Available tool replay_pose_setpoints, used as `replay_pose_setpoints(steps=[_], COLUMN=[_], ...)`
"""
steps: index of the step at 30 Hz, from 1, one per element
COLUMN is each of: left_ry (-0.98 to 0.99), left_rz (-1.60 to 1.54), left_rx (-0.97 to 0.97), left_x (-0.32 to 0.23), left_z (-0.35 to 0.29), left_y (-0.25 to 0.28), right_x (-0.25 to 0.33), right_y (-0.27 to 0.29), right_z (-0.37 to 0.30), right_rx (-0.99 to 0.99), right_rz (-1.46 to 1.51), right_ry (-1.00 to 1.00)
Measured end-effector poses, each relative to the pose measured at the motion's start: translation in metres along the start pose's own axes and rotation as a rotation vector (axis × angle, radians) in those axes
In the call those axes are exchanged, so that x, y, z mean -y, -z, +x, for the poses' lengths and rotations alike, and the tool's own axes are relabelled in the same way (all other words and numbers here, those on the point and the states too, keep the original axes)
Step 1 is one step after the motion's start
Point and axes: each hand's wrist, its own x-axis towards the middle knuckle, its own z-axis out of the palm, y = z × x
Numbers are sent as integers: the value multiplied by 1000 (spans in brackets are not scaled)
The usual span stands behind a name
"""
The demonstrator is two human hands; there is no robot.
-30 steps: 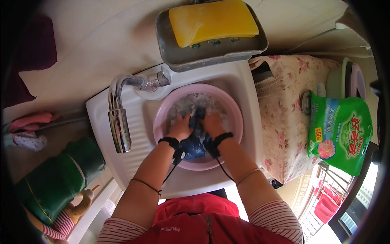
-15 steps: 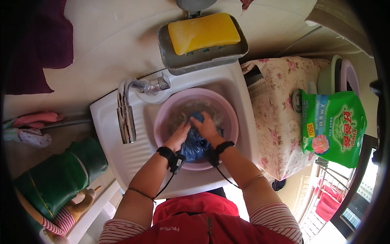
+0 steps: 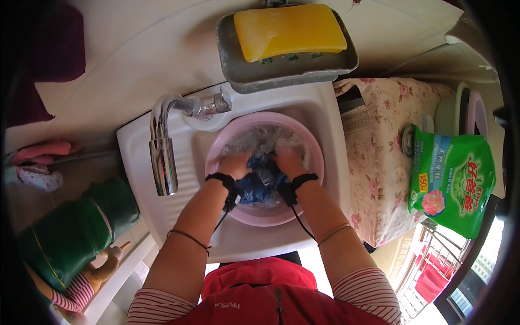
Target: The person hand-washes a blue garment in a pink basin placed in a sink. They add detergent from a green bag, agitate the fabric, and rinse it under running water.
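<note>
A pink plastic basin (image 3: pixel 319 162) sits in the white sink (image 3: pixel 189 233), holding cloudy, sudsy water. Wet dark blue cloth (image 3: pixel 254 187) lies bunched in it, partly under water. My left hand (image 3: pixel 236 164) dips in at the left of the cloth, and my right hand (image 3: pixel 291 158) at its right. Water and foam hide the fingers of both hands, so their grip does not show. Both wrists wear black straps with small dark boxes and cords.
Left of the basin, a chrome faucet (image 3: pixel 162 151) bends down over the ribbed drainboard. Behind, a grey soap dish (image 3: pixel 287 76) carries a big yellow soap bar (image 3: pixel 290 32). To the right, a green detergent bag (image 3: pixel 455 184) lies on a flowered cloth cover (image 3: pixel 374 146).
My hands were close together above the water, gripping the bunched blue cloth. Now they have moved apart and down into the suds, and the cloth has sunk and spread between them.
</note>
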Motion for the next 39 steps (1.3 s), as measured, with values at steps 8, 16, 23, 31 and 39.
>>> replay_pose_setpoints(steps=[8, 16, 23, 31, 39], left_ry=[265, -26, -127, -152, -487], left_rz=[-1146, -2129, -1450, -891, -592], left_rx=[-20, 399, 118, 260, -276], left_x=[-22, -77, -77, -42, -72], left_z=[-51, -66, -94, -117, -109], left_y=[-2, 34, 53, 45, 7], right_x=[27, 30, 48, 91, 126], right_y=[86, 111, 87, 117, 168], right_z=[-94, -184, -149, -132, -192], right_rx=[-68, 223, 267, 102, 297], right_rz=[1257, 1045, 1435, 866, 1211], right_ry=[-168, 67, -364, -117, 44])
